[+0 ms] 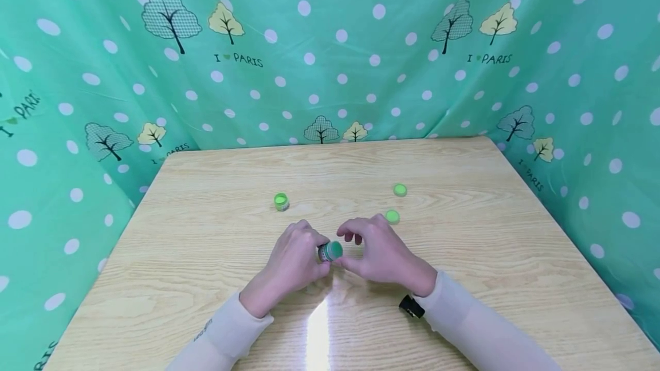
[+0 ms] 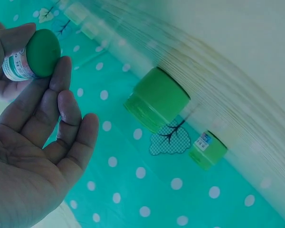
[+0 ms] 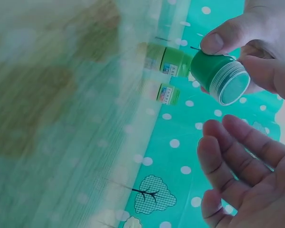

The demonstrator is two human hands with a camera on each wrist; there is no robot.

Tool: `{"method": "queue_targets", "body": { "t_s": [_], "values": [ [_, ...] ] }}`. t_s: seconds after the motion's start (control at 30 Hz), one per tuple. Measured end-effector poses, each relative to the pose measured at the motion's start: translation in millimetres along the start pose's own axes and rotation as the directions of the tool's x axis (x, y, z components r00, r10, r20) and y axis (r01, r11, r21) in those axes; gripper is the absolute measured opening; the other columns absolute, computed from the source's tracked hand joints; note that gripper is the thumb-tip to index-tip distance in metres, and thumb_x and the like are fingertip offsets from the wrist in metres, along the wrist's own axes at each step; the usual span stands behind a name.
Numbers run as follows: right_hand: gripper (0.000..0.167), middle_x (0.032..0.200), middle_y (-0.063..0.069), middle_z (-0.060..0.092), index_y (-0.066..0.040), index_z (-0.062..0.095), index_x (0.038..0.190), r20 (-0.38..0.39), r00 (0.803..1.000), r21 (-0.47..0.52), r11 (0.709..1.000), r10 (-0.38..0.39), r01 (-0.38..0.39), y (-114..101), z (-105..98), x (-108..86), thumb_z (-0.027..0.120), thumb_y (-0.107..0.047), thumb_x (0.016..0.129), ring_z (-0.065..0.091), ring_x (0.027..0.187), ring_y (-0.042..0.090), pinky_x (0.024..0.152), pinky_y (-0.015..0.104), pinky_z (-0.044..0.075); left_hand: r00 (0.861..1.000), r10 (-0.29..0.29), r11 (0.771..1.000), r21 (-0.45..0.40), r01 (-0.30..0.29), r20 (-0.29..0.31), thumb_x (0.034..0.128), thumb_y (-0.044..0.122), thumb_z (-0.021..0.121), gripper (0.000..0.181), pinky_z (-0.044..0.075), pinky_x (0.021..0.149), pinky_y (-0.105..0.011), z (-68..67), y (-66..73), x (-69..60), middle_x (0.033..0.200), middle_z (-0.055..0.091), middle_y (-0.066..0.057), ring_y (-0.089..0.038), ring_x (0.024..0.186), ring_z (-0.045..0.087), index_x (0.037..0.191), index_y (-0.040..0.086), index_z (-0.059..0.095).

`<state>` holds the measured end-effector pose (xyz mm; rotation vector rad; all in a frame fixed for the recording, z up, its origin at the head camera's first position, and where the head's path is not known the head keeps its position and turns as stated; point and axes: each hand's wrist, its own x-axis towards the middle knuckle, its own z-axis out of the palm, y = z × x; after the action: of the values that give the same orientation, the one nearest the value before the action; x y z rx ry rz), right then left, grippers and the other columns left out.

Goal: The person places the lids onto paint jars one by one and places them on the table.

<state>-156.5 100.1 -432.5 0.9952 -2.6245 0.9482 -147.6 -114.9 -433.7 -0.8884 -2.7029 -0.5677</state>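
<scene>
Green lids [image 1: 392, 216], two, lie right on the wooden table [image 1: 180, 245], beyond the right hand [image 1: 373, 251], which is loosely curved and holds nothing. One open jar [image 1: 281, 204] stands far left. Near centre, the left hand [image 1: 294, 259] grips one dark-green jar [image 1: 330, 251]. Left wrist view: two green jars [image 2: 159, 97] farther off. Right wrist view: two again, one partly blocked by the gripped jar.

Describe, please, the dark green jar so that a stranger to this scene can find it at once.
In front of the dotted green curtain is a pale wooden table. Just below the head view's centre, the left hand holds the small dark green jar. Its darker green sets it apart from the lime-green jar and two light green round pieces on the table.
</scene>
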Motion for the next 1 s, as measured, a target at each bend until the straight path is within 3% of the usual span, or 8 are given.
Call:
{"method": "queue_targets", "body": {
  "t_s": [0.13, 0.4, 0.73, 1.0],
  "values": [
    [0.040, 0.102, -0.004, 0.075, -0.012, 0.074, 0.110, 0.007, 0.999, 0.041, 0.998, -0.037, 0.037, -0.3, 0.2, 0.0, 0.090, -0.021, 0.075, 0.065, 0.081, 0.014, 0.080, 0.035, 0.039, 1.000, 0.001, 1.000, -0.008, -0.001, -0.002, 0.0652, 0.014, 0.087, 0.017, 0.047, 0.077, -0.032, -0.7, 0.4, 0.0, 0.070, 0.069, 0.016, -0.010, 0.075, 0.052, 0.074, 0.023, 0.076],
    [0.036, 0.098, -0.009, 0.075, -0.015, 0.075, 0.107, 0.017, 0.996, 0.060, 0.995, -0.082, 0.081, -1.8, 4.3, -0.7, 0.089, -0.012, 0.074, 0.066, 0.080, 0.015, 0.081, 0.033, 0.039, 1.000, -0.002, 0.999, -0.039, 0.002, 0.002, 0.0657, 0.014, 0.088, 0.017, 0.047, 0.076, -0.031, -2.0, 2.7, 0.0, 0.069, 0.069, 0.015, -0.011, 0.075, 0.053, 0.073, 0.023, 0.076],
    [0.030, 0.089, -0.010, 0.074, -0.014, 0.076, 0.101, -0.006, 0.996, 0.052, 0.995, -0.090, 0.090, -2.6, 4.6, -1.2, 0.090, -0.016, 0.075, 0.065, 0.077, 0.015, 0.079, 0.032, 0.038, 1.000, 0.000, 1.000, -0.031, 0.000, 0.007, 0.0657, 0.014, 0.089, 0.017, 0.046, 0.075, -0.031, -4.5, 5.0, 0.0, 0.070, 0.069, 0.015, -0.010, 0.076, 0.052, 0.076, 0.022, 0.078],
    [0.024, 0.082, -0.010, 0.072, -0.014, 0.077, 0.098, 0.001, 0.998, 0.029, 0.998, -0.055, 0.055, -3.9, 3.5, -1.3, 0.088, -0.024, 0.079, 0.064, 0.075, 0.012, 0.079, 0.033, 0.038, 1.000, 0.002, 0.999, -0.033, -0.002, 0.001, 0.0661, 0.014, 0.088, 0.016, 0.046, 0.075, -0.031, -5.7, 5.6, 0.7, 0.071, 0.071, 0.013, -0.011, 0.076, 0.052, 0.071, 0.022, 0.075]
  ]
}}
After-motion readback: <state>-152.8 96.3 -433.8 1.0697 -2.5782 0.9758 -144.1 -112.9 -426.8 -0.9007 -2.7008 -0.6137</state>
